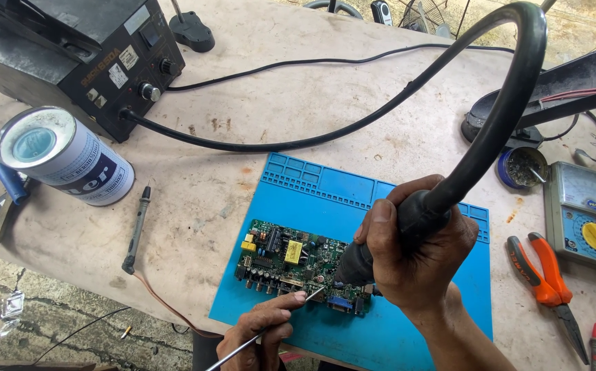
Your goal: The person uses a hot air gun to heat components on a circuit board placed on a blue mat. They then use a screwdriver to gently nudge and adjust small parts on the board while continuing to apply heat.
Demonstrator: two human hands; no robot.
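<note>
**Hot-air nozzle and tweezers meet over a green circuit board**

The green circuit board [291, 264] lies flat on the blue silicone mat [421, 323], a soft ribbed sheet that looks meant to take heat and keep small parts from rolling. The right hand [414, 257] wraps all its fingers tight round the black rubbery handle of the hot-air wand [380, 244], nozzle tilted down onto the board's near right area, so the blast lands on one spot. Its thick, smooth hose [511, 89] arches up and away from the board, then runs back to the boxy black rework station [98, 48], far left of the board at the table's rear. The left hand [260, 330] pinches thin metal tweezers [291, 312] between thumb and fingers, the tip resting at the board's near edge just beside the nozzle. Left of the board stands a shiny cylindrical tin [64, 154]; a slim dark probe [136, 230] lies between them. Well right of the board sit orange-handled pliers [545, 275] and a grey analogue meter [586, 213].
</note>
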